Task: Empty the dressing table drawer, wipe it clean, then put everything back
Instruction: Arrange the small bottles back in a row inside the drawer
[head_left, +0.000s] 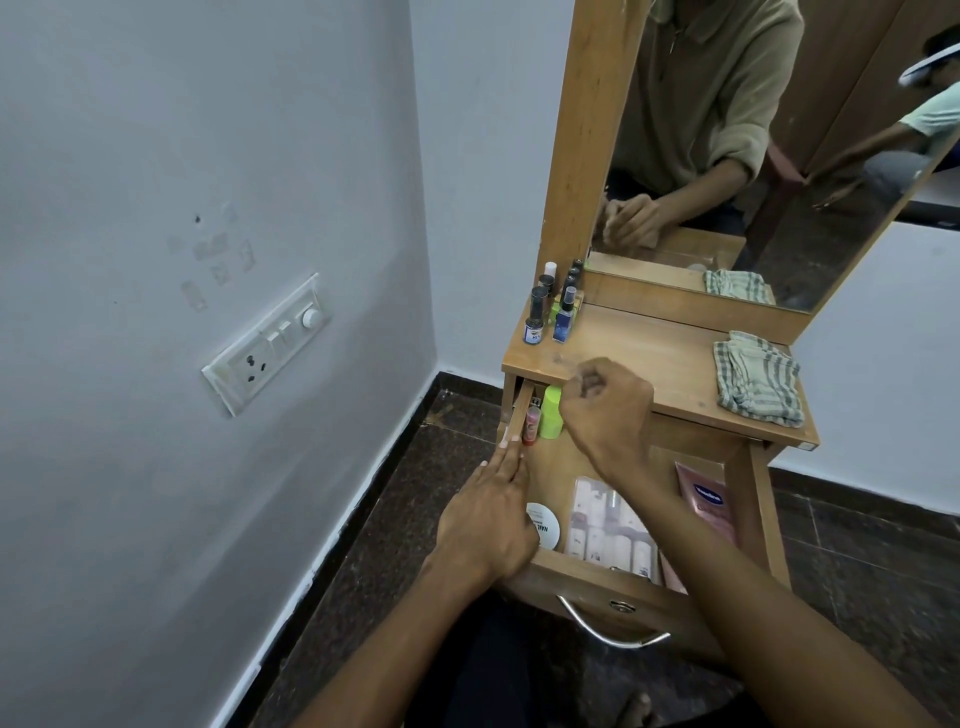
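The wooden drawer (582, 574) of the dressing table is pulled out towards me. In it stand a green bottle (550, 415) and a small red tube (531, 425) at the back left. A white round jar (546, 524), a clear pack of small bottles (613, 525) and a pink tube (707, 501) lie nearer the front. My left hand (491, 514) rests with straight fingers on the drawer's left wall. My right hand (605, 402) hovers over the drawer's back, fingers curled, right beside the green bottle; I see nothing inside it.
Several nail polish bottles (550, 306) stand at the back left of the table top (639, 358), and a checked cloth (756, 376) lies at its right. A mirror (753, 156) rises behind. The wall with a switch panel (267, 343) is close on the left.
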